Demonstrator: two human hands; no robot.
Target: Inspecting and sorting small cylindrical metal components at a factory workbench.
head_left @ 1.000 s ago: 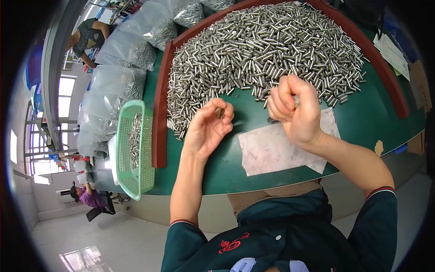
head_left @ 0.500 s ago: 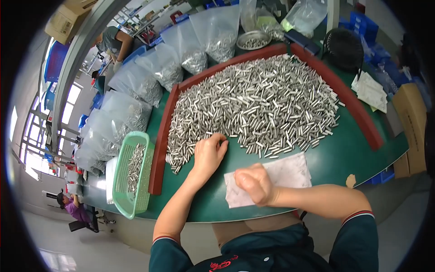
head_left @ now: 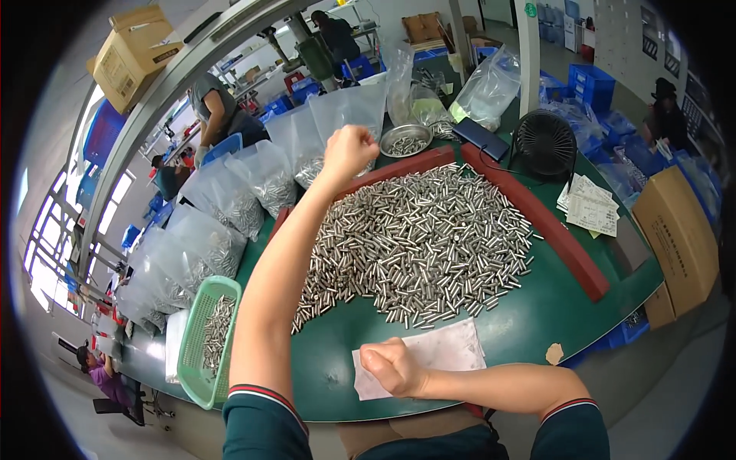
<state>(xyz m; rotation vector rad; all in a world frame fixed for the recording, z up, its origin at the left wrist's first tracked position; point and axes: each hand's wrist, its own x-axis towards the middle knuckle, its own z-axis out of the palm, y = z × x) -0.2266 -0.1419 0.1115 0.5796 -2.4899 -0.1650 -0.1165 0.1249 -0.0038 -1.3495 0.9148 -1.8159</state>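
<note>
A broad heap of small metal pins (head_left: 414,238) covers the middle of the green table (head_left: 521,322). My left hand (head_left: 350,153) is raised over the far edge of the heap, its fingers curled closed; whatever is in them is hidden. Close by it are a clear plastic bag (head_left: 345,107) and a round metal dish (head_left: 406,141) of pins. Nearer to me my right hand (head_left: 395,366) makes a fist above a smudged white cloth or paper sheet (head_left: 448,349). What that fist holds, if anything, cannot be seen.
Dark red bars (head_left: 537,222) border the heap. A green basket (head_left: 201,337) with pins stands at left, beside several filled bags (head_left: 222,203). At right are a black fan (head_left: 544,144), papers (head_left: 590,205) and a cardboard box (head_left: 675,238). Other people (head_left: 218,115) are farther off.
My left hand has gone from the heap's near edge up and away to its far side. My right fist stays over the white sheet. The view has tilted upward.
</note>
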